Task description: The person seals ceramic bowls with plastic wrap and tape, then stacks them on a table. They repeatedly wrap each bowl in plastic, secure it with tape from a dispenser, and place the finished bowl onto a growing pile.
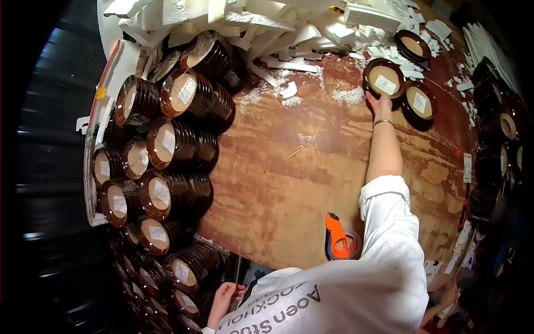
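My right hand (381, 104) reaches to the far right of the wooden table and grips the near rim of a glossy brown round dish (385, 79). A white label sits in the dish's tan centre; some of my fingers are hidden at the rim. Close on its right is another labelled brown dish (419, 103), and a third brown dish (412, 46) lies behind. My left hand (227, 295) is low by my body, near the table's front edge, with curled fingers. Whatever it may hold is hidden.
Many stacked brown dishes (166, 146) lie sideways along the left. White foam pieces (311, 36) heap at the back. An orange tape dispenser (337, 235) rests near my body. More stacked dishes (495, 125) stand right. Another person's hands (446, 300) show at lower right.
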### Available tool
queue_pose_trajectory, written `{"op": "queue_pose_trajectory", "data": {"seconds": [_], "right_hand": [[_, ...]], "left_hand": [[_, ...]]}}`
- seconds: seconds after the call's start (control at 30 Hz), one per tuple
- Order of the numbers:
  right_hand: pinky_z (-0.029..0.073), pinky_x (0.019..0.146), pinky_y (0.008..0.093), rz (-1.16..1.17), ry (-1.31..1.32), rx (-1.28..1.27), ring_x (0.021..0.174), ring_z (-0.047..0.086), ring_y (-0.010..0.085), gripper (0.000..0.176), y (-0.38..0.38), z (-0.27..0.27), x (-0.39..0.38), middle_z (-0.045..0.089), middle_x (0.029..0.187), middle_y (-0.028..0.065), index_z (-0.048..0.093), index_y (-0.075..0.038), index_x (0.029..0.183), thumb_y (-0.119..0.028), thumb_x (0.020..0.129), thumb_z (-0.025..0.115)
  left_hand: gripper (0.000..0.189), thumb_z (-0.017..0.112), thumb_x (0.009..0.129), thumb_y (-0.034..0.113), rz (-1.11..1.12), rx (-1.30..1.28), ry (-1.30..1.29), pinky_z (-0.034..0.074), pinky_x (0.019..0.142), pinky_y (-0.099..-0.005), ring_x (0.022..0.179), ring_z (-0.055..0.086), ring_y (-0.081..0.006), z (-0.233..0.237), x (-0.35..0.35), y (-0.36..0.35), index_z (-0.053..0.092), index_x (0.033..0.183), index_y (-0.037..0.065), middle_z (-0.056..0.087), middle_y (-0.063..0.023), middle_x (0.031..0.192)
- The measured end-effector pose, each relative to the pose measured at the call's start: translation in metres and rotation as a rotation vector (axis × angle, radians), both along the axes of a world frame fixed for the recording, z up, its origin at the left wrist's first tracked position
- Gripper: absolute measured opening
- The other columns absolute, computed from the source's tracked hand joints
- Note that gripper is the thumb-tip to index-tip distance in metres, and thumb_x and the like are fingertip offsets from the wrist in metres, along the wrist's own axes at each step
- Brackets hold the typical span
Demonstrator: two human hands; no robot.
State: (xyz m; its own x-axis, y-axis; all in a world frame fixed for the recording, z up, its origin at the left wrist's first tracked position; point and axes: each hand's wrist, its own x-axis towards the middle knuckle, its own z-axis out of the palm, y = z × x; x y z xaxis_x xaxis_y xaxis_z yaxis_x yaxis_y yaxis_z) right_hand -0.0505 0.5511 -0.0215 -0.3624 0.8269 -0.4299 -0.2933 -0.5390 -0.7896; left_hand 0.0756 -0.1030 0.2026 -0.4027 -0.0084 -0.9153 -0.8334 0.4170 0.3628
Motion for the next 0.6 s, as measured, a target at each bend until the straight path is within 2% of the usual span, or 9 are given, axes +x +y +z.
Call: {"op": "queue_pose_trajectory", "data": {"seconds": [0.03,0.07,0.17,0.23,0.37,0.43,0.47,0.5,0.6], "right_hand": [[0.054,0.059,0.0418,-0.065,0.054,-0.05,0.074,0.058,0.0391,0.041,0.001,0.002,0.002,0.047,0.104,0.0254,0.032,0.009,0.114,-0.015,0.084,0.047],[0.055,0.051,0.039,-0.103,0.063,-0.137,0.065,0.059,0.0387,0.036,-0.005,0.002,0.006,0.048,0.101,0.0243,0.031,0.009,0.113,-0.004,0.081,0.043],[0.055,0.058,0.0401,0.052,0.026,-0.093,0.075,0.058,0.0414,0.041,-0.051,0.029,0.032,0.047,0.104,0.0248,0.029,0.01,0.116,-0.006,0.083,0.046],[0.055,0.054,0.0377,0.166,-0.011,-0.026,0.071,0.059,0.0396,0.035,-0.089,0.046,0.045,0.05,0.095,0.0257,0.035,0.013,0.108,-0.007,0.082,0.046],[0.054,0.058,0.0365,0.404,-0.013,-0.014,0.077,0.059,0.0299,0.032,-0.202,0.089,0.084,0.052,0.101,0.0171,0.042,0.008,0.109,-0.01,0.083,0.045],[0.054,0.06,0.0382,0.428,0.012,-0.079,0.085,0.057,0.0259,0.032,-0.262,0.076,0.104,0.052,0.104,0.015,0.043,0.006,0.11,-0.01,0.083,0.045],[0.054,0.059,0.0381,0.472,-0.013,-0.111,0.088,0.056,0.0251,0.032,-0.295,0.086,0.115,0.051,0.105,0.0145,0.042,0.005,0.111,-0.01,0.083,0.045],[0.054,0.059,0.0381,0.515,-0.037,-0.142,0.09,0.055,0.0243,0.033,-0.327,0.096,0.129,0.05,0.107,0.0139,0.042,0.005,0.112,-0.01,0.083,0.045],[0.055,0.061,0.0351,0.573,-0.099,-0.223,0.087,0.057,0.023,0.033,-0.407,0.086,0.167,0.051,0.105,0.0135,0.041,0.001,0.114,-0.012,0.084,0.046]], "left_hand": [[0.02,0.042,0.09,0.019,-0.026,0.011,0.015,0.046,0.07,-0.0243,0.083,0.057,-0.0147,-0.003,-0.003,0.001,0.049,0.09,0.001,0.058,-0.0106,0.093],[0.02,0.042,0.09,0.019,-0.033,0.042,0.025,0.046,0.07,-0.0243,0.083,0.057,-0.0147,-0.005,-0.005,0.002,0.049,0.09,0.001,0.058,-0.0103,0.094],[0.02,0.045,0.089,0.021,-0.149,0.193,0.113,0.046,0.068,-0.0234,0.079,0.056,-0.0121,-0.019,-0.015,0.006,0.05,0.091,0.002,0.057,-0.0073,0.09],[0.019,0.047,0.088,0.021,-0.25,0.269,0.196,0.046,0.067,-0.0232,0.078,0.056,-0.0111,-0.029,-0.027,0.013,0.051,0.092,0.003,0.057,-0.0055,0.087],[0.02,0.049,0.087,0.022,-0.345,0.375,0.423,0.043,0.062,-0.022,0.073,0.053,-0.0101,-0.069,-0.053,0.027,0.05,0.095,0.005,0.057,-0.0042,0.083],[0.028,0.048,0.087,0.026,-0.231,0.407,0.409,0.044,0.069,-0.0242,0.085,0.056,-0.0141,-0.071,-0.058,0.048,0.048,0.105,0.004,0.055,-0.0076,0.098],[0.028,0.05,0.086,0.027,-0.201,0.464,0.415,0.043,0.072,-0.0244,0.085,0.053,-0.0125,-0.073,-0.059,0.056,0.046,0.105,0.007,0.053,-0.0043,0.097],[0.033,0.047,0.088,0.027,-0.267,0.487,0.437,0.044,0.076,-0.0285,0.091,0.055,-0.0176,-0.082,-0.06,0.058,0.042,0.112,0.005,0.049,-0.0089,0.11],[0.043,0.048,0.087,0.032,-0.272,0.498,0.433,0.043,0.08,-0.0301,0.098,0.052,-0.0181,-0.103,-0.058,0.061,0.037,0.118,0.005,0.046,-0.0095,0.115]]}}
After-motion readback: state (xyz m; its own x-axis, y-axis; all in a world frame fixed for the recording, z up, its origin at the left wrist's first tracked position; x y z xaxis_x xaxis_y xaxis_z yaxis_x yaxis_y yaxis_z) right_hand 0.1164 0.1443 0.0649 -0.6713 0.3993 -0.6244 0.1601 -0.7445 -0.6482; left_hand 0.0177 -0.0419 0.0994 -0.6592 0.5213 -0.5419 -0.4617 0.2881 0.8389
